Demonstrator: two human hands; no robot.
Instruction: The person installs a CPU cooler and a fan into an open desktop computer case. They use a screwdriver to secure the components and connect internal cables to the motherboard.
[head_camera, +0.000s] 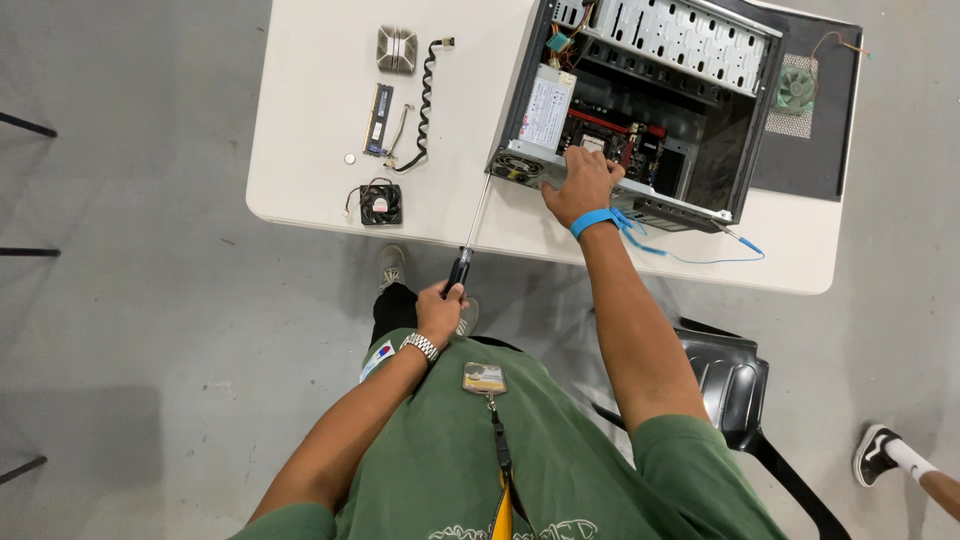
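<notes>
1. A small black fan (381, 203) lies near the front edge of the white tabletop (300, 120), with a memory stick (379, 119) behind it
2. The left hand (441, 311) has its grip wrapped tight around the black handle of a long screwdriver (470, 235)
3. The screwdriver tip touches the front corner of the open computer case (640, 100)
4. The right hand (580, 185), with a blue wrist strap (594, 221), lies flat on the case edge, fingers spread, pinching nothing

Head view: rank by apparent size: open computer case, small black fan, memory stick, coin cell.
1. open computer case
2. small black fan and memory stick: too alike to rank, the fan squarer, the stick longer and thinner
3. coin cell
</notes>
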